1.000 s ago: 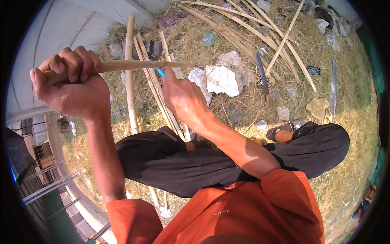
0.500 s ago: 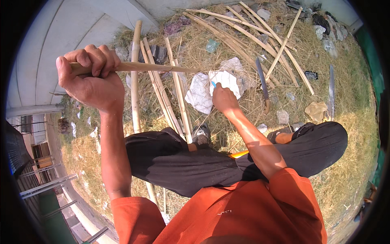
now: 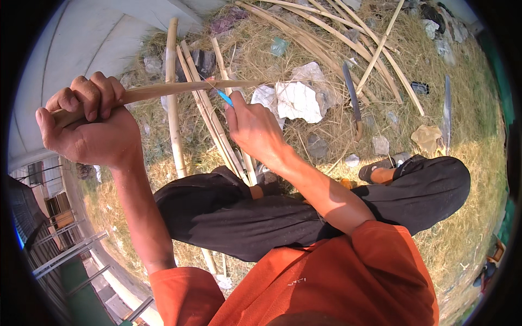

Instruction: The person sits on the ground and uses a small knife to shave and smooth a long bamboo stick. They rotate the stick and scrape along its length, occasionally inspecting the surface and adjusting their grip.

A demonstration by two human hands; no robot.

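Observation:
My left hand (image 3: 89, 122), raised at the left, is closed around one end of a bamboo strip (image 3: 168, 89). The strip runs to the right, nearly level, and narrows toward its far end. In my right hand (image 3: 255, 127) is a slim blue tool (image 3: 224, 98), its kind too small to make out. The tool's tip is close to the strip's lower edge; whether they touch I cannot tell. Below the strip's far end, a white stone (image 3: 298, 102) lies on the dry grass.
Bamboo pieces (image 3: 213, 122) lie left of the stone, beside a bamboo pole (image 3: 173, 108). Several strips (image 3: 375, 68) cross at the upper right. A dark-bladed knife (image 3: 352, 100) and a long blade (image 3: 447, 111) lie on the right. My legs (image 3: 228, 214) are spread near me.
My right hand has moved left with the blue tool, from in front of the white stone to the strip. My left hand has shifted left and slightly down with the bamboo strip.

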